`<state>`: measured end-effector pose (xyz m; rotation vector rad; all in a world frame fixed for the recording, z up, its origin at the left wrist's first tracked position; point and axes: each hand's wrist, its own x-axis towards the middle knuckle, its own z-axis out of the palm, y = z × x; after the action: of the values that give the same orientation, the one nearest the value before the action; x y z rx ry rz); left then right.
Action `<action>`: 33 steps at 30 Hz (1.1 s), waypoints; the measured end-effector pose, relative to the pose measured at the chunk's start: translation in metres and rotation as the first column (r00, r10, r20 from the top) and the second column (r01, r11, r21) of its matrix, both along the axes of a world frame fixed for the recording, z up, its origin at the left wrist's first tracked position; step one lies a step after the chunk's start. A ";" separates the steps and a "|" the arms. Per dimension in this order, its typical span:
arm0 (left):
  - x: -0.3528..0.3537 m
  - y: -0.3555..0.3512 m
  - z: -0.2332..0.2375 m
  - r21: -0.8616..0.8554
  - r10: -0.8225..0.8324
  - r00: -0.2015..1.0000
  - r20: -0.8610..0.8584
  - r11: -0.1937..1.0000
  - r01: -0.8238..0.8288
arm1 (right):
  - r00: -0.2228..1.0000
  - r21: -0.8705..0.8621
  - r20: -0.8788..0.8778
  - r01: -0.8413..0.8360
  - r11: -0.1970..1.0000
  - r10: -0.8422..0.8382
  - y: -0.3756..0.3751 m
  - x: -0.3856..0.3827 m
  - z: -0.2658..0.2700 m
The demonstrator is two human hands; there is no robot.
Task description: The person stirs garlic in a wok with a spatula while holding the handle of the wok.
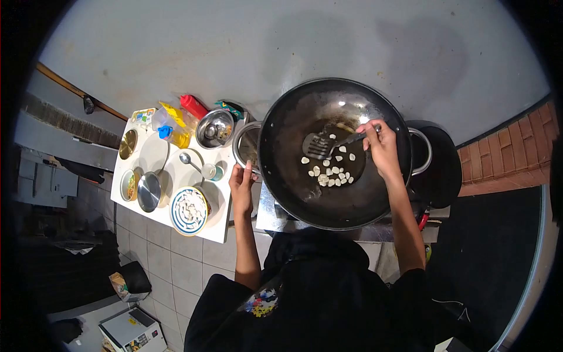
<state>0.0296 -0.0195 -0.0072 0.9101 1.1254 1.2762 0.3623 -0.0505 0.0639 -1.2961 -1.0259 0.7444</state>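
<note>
A large black wok (287,193) sits on the stove, with oil pooled in its middle. Several small white slices (331,176) lie in the oil, most of them clustered toward the near side. My right hand (381,146) is closed on the dark handle of a slotted spatula (318,146), whose blade rests in the wok just beyond the cluster. At the wok's left side, my left hand (241,183) has its fingers closed on the metal loop handle (237,146).
On the left, a white table (217,230) holds a blue-patterned plate (189,211) of white pieces, a steel bowl (214,129), a red squeeze bottle (193,107) and a jug of yellow oil (179,138). A black round lid or pan (437,167) lies right of the wok.
</note>
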 end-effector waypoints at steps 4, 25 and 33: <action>-0.004 0.002 -0.009 -0.001 -0.016 1.000 0.017 1.000 0.016 | 0.988 -0.045 0.030 -0.150 0.988 0.152 -0.017 0.001 0.012; 0.000 0.000 -0.001 -0.012 -0.017 1.000 0.025 1.000 0.018 | 0.997 -0.046 0.018 0.079 0.996 -0.078 -0.043 0.028 0.004; -0.007 0.002 -0.012 -0.001 -0.054 0.999 0.007 0.999 0.054 | 0.993 0.021 0.053 0.103 0.994 -0.104 -0.056 0.038 0.015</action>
<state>0.0229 -0.0172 -0.0190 0.9289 1.0887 1.2340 0.4007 -0.1067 0.0793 -1.3494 -0.9982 0.6228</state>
